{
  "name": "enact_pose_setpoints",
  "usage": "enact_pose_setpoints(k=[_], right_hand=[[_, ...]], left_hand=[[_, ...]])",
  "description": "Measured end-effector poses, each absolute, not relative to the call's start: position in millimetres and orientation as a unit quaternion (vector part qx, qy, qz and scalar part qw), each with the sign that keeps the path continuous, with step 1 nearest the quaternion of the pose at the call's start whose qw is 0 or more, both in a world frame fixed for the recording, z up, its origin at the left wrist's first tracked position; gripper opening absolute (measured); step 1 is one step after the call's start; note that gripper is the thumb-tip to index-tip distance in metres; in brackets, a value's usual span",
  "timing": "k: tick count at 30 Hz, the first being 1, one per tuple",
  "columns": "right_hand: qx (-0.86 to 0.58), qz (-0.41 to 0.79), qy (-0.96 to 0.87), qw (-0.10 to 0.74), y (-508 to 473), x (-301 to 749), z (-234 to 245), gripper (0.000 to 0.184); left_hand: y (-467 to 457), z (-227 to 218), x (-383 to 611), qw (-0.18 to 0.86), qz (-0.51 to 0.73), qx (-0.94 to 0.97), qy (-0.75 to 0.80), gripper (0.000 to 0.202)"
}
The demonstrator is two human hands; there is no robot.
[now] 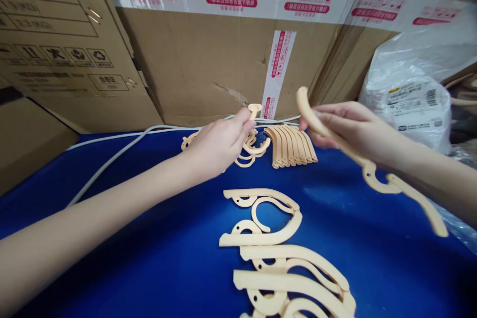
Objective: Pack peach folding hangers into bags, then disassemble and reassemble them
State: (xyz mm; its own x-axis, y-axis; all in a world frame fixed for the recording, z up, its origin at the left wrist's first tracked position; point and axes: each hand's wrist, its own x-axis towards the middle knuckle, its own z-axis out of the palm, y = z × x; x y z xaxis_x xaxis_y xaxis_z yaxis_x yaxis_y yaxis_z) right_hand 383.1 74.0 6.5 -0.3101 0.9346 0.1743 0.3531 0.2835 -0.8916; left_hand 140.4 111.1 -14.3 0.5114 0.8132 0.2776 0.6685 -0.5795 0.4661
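Note:
My left hand (pixel 223 144) pinches a small beige plastic piece (pixel 255 108), most likely a hanger hook, partly hidden by the fingers. It is above a loose pile of beige hooks (pixel 257 149). My right hand (pixel 343 121) grips a long beige hanger arm (pixel 383 184), which slants down to the right and has a round notch with a small hole. Between the hands, a row of stacked hanger arms (pixel 292 146) lies on the blue surface. Nearer to me lie folded hangers (pixel 279 238), several of them overlapping at the bottom edge.
Cardboard boxes (pixel 208 59) with printed tape stand along the back of the blue table (pixel 149 238). A white cable (pixel 122 151) runs along the rear and left. At the right is a clear plastic bag (pixel 413 89) with a labelled package inside.

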Motion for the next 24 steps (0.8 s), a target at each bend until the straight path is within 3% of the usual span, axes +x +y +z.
enact_pose_setpoints(k=[5,9,12,14,16,19,21,24], right_hand=[[-0.453,0.464,-0.651,0.395,71.7,381.5,8.2,0.021],[-0.461,0.463,-0.651,0.386,66.2,372.9,4.0,0.019],[-0.476,0.458,-0.619,0.426,63.6,370.6,2.6,0.017],[-0.466,0.461,-0.587,0.476,63.4,370.9,2.8,0.015],[-0.445,0.443,-0.561,0.54,64.4,371.9,3.3,0.009],[-0.424,0.361,-0.553,0.62,67.9,375.6,4.2,0.011],[-0.432,0.3,-0.584,0.619,71.4,379.5,4.3,0.017],[-0.473,0.148,-0.728,0.474,76.8,383.5,2.7,0.008]], left_hand=[[146.9,-34.8,165.7,0.233,0.156,0.853,0.44,0.029],[156.6,-42.0,175.1,0.165,0.148,0.853,0.472,0.031],[154.7,-38.6,172.3,0.084,0.176,0.837,0.512,0.025],[150.8,-33.9,168.5,0.075,0.202,0.835,0.506,0.032],[144.6,-27.9,164.6,0.186,0.233,0.833,0.466,0.044],[130.4,-17.0,158.5,0.502,0.218,0.749,0.373,0.066],[119.2,-9.0,154.9,0.62,0.204,0.673,0.348,0.049],[104.3,1.0,153.7,0.648,0.255,0.605,0.387,0.025]])
